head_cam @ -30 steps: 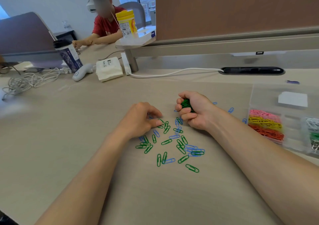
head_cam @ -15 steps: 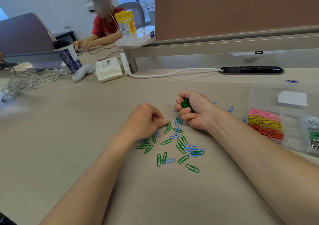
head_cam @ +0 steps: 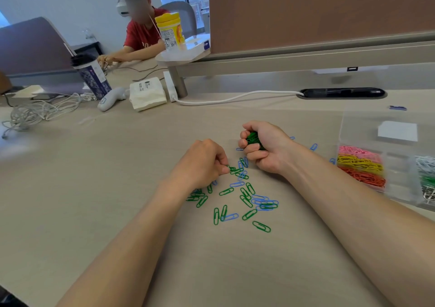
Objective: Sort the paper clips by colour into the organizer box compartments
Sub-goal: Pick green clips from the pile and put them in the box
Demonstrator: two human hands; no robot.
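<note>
My left hand (head_cam: 202, 163) pinches one green clip (head_cam: 230, 167) between thumb and forefinger at the far side of the heap (head_cam: 244, 196). My right hand (head_cam: 266, 149) is clenched round a bunch of green clips (head_cam: 253, 138), just beyond the heap.

The heap lies mid-desk between my forearms, in two colours, green and blue. Green outnumbers blue, but the clips overlap too much for a firm count. Three stray blue clips (head_cam: 313, 146) lie apart between my right wrist and the box (head_cam: 397, 184).

The clear box sits at the desk's (head_cam: 94, 189) right edge. I count three filled compartments side by side: pink (head_cam: 359, 152), yellow (head_cam: 359, 162) and orange (head_cam: 364, 177). Further right are white (head_cam: 426, 165) and green (head_cam: 427, 181) lots, then a darker lot cut off by the frame. One white label (head_cam: 397, 131) shows on its far part, with no writing I can make out.

Toward the far edge, one white cable (head_cam: 235, 97) runs into a black slot (head_cam: 341, 93). Toward the far left corner stand one napkin pack (head_cam: 147, 93), its dark print too small to read, one grey controller (head_cam: 110, 98) and one dark patterned cup (head_cam: 91, 76). A tangle of cords (head_cam: 35, 111) lies beside them. One yellow canister (head_cam: 169, 32) stands on a raised shelf (head_cam: 183, 56), its label unreadable. One person in a red shirt (head_cam: 138, 41) sits behind it.
</note>
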